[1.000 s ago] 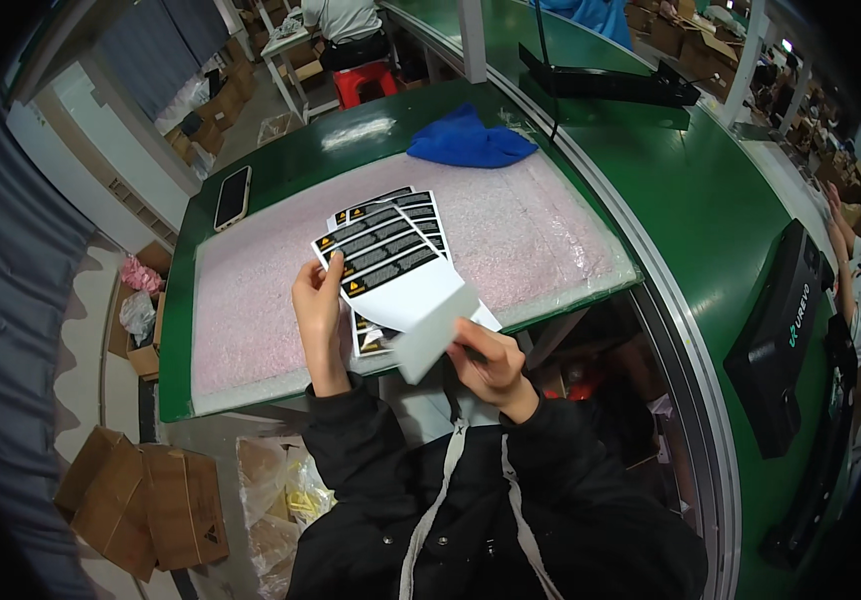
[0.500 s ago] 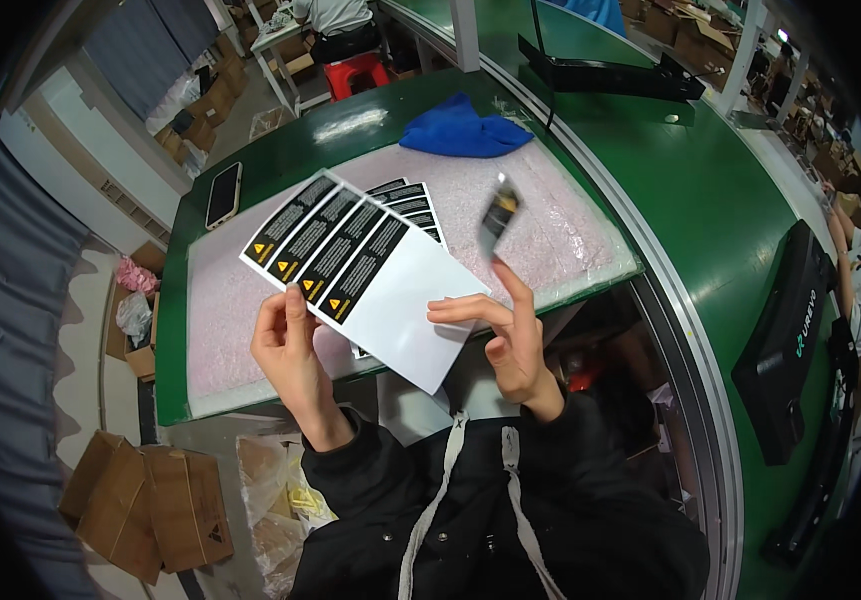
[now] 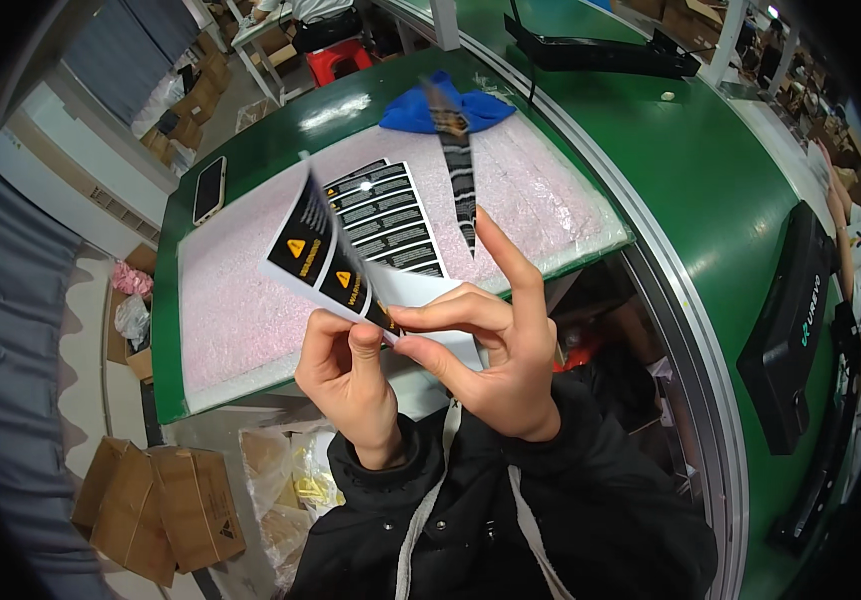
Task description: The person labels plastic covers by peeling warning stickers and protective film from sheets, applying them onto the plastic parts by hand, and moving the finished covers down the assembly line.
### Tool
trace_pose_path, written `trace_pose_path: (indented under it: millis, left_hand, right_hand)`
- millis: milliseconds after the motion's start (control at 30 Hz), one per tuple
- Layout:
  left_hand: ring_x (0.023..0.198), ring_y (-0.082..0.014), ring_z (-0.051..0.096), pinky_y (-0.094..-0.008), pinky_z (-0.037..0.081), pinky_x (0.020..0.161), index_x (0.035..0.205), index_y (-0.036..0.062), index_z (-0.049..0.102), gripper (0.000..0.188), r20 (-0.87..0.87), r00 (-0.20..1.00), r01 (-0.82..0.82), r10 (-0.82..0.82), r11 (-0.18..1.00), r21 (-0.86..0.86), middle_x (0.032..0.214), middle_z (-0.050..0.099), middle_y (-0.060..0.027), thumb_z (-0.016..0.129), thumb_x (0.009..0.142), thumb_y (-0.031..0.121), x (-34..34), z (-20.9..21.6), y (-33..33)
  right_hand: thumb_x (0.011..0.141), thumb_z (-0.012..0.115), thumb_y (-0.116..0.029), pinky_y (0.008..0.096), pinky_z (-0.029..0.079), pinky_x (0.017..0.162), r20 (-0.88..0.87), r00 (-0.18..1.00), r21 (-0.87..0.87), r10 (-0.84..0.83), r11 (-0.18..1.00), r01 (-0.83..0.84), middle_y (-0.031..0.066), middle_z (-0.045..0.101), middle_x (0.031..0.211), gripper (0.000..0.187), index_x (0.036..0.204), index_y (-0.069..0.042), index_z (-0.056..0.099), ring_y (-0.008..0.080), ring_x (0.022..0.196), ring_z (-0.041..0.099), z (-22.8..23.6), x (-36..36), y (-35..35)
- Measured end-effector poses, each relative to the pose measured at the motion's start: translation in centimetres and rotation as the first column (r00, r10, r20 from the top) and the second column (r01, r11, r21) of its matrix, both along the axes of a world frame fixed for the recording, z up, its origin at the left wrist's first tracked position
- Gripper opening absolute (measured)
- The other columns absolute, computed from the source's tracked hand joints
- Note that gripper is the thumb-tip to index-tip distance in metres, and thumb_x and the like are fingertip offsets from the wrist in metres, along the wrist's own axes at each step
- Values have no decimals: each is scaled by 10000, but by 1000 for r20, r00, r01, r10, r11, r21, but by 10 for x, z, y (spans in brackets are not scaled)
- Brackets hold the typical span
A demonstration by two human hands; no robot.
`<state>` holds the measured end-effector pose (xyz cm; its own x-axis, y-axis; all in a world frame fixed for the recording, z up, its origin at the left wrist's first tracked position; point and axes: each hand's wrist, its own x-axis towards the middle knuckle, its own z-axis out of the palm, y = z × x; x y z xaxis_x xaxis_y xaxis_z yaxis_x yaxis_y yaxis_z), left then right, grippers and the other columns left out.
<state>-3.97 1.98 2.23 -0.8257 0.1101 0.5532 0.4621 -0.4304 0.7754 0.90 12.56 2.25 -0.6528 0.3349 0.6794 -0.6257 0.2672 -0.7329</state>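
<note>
Between my hands a sheet of black warning labels [image 3: 302, 232] with yellow triangles is bent into a curl, its bare white backing showing at the right. The fingers of my left hand [image 3: 352, 385] are closed on its lower edge. My right hand [image 3: 515, 365] pinches thumb and fingers at the same edge, by the end of a label, close to the left fingertips. A loose black label strip [image 3: 458, 165], blurred at its top, stands up from my raised right index fingertip. More label sheets [image 3: 385, 215] lie overlapping on the table behind.
Pinkish bubble wrap [image 3: 240, 300] covers the green table [image 3: 175, 215]. On it are a phone [image 3: 210, 190] at the left and a blue cloth [image 3: 495, 112] at the back. A green conveyor [image 3: 690, 190] to the right carries black machine parts [image 3: 785, 330]. Cardboard boxes [image 3: 155, 510] stand lower left.
My right hand has moved left to the sheet's lower edge and now pinches it beside my left hand. The sheet has gone from nearly flat to curled. The loose label remains on my right index finger.
</note>
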Motion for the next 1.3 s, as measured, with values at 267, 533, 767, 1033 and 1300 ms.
trace_pose_path:
  millis: [267, 533, 767, 1033, 1300]
  left_hand:
    - [646, -68, 491, -199, 387, 604, 764, 0, 524, 227, -25, 988, -153, 152, 986, -71, 717, 571, -9, 660, 854, 158, 10, -5, 3]
    - [603, -98, 477, -225, 370, 563, 724, 10, 535, 202, -132, 976, -174, 171, 985, -9, 684, 541, -18, 689, 807, 111, 10, -13, 11]
    - [636, -91, 481, -219, 388, 593, 766, 8, 545, 130, -26, 956, -290, 292, 930, -228, 691, 534, -16, 619, 851, 73, -77, -28, -19]
    - [712, -105, 479, -243, 399, 630, 992, 20, 585, 155, -291, 631, -763, 719, 506, -403, 792, 529, -12, 588, 878, 125, -138, -41, -27]
    - [801, -100, 477, -214, 370, 676, 1302, 32, 473, 432, 140, 917, 398, -372, 851, -344, 935, 516, -45, 535, 903, 185, 7, -7, 6]
  right_hand:
    - [686, 740, 46, 287, 515, 753, -201, 972, -37, -119, 993, 114, 240, 535, 1219, 710, 1263, 105, 329, 219, 809, 673, -7, 1, -6]
    - [749, 658, 72, 294, 477, 663, -305, 933, 131, -192, 962, 240, 157, 647, 864, 852, 1371, 48, 76, 213, 700, 603, -22, -1, 6]
    - [836, 591, 47, 257, 454, 711, -302, 819, -309, -487, 863, 399, 103, 586, 845, 766, 1408, 7, 82, 157, 773, 551, -19, -19, 46]
    - [847, 576, 58, 259, 447, 753, -300, 570, -212, -765, 636, 742, 105, 590, 856, 789, 1423, -32, 45, 146, 785, 549, -31, -15, 71]
    - [761, 696, 10, 233, 451, 628, -360, 807, 460, -468, 664, 590, 83, 631, 863, 499, 1218, -19, 497, 150, 671, 559, -33, -3, 31]
